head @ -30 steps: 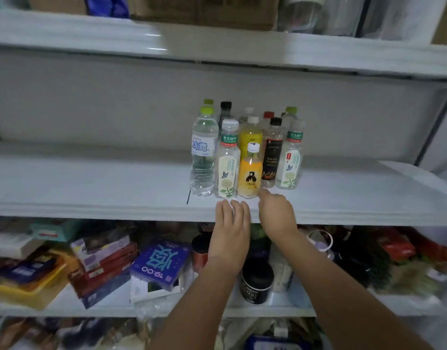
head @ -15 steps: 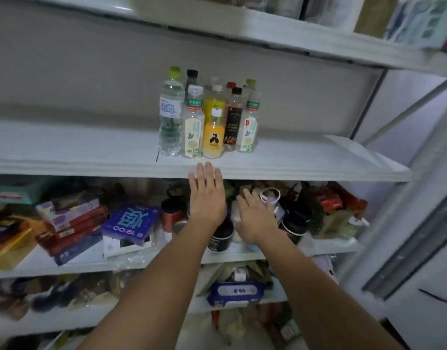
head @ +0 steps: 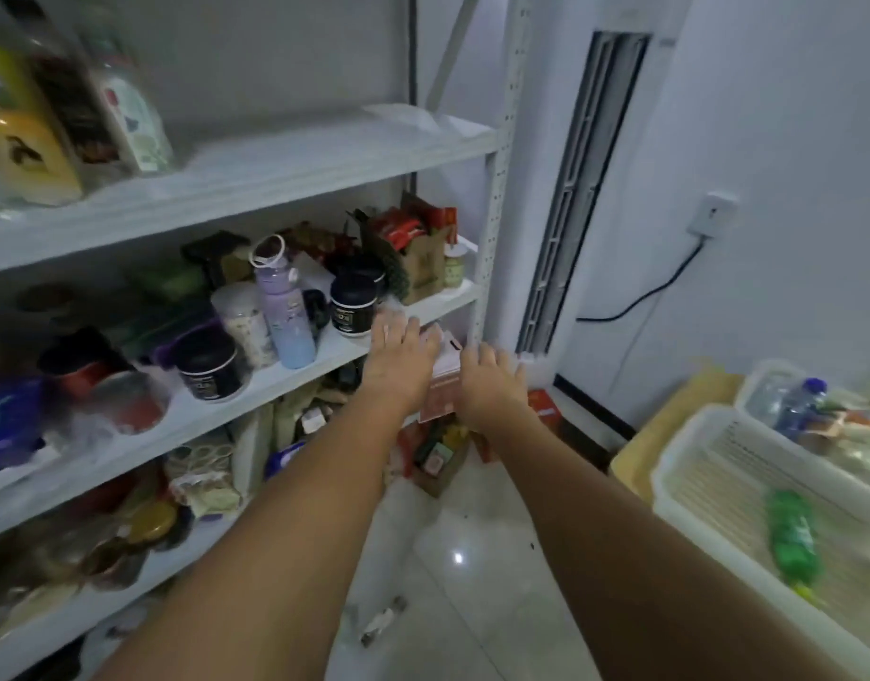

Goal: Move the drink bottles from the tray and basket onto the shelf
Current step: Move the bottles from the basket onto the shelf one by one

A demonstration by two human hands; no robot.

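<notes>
My view looks down and to the right along the shelving. Both arms reach forward into the middle of the picture. My left hand point(head: 401, 358) is spread flat with straight fingers and holds nothing. It hovers in front of the right end of the second board, just beside a black jar point(head: 353, 304). My right hand point(head: 489, 378) is close on its right, fingers also loose and spread, also empty. A pink box point(head: 445, 371) shows in the gap between the two hands, further back. I cannot tell if either hand touches it.

The drink bottles already placed stand on the upper shelf point(head: 300, 159) at the far left, blurred and cut off by the frame. I can make out an orange bottle point(head: 25, 154), a dark-labelled bottle point(head: 79, 120) and a pale green-labelled bottle point(head: 133, 120), packed side by side.

At the near right sits a white basket point(head: 673, 464) with one green bottle point(head: 791, 538) lying on its side inside. Behind it is a second white container point(head: 757, 380) holding a blue-capped bottle point(head: 801, 405) among other blurred items. Both rest on something yellow point(head: 669, 420).

On the second board a lilac flask point(head: 283, 312) stands upright, with another black jar point(head: 207, 366) to its left. A black cable point(head: 644, 297) runs down from a wall socket point(head: 710, 216) on the right wall.
</notes>
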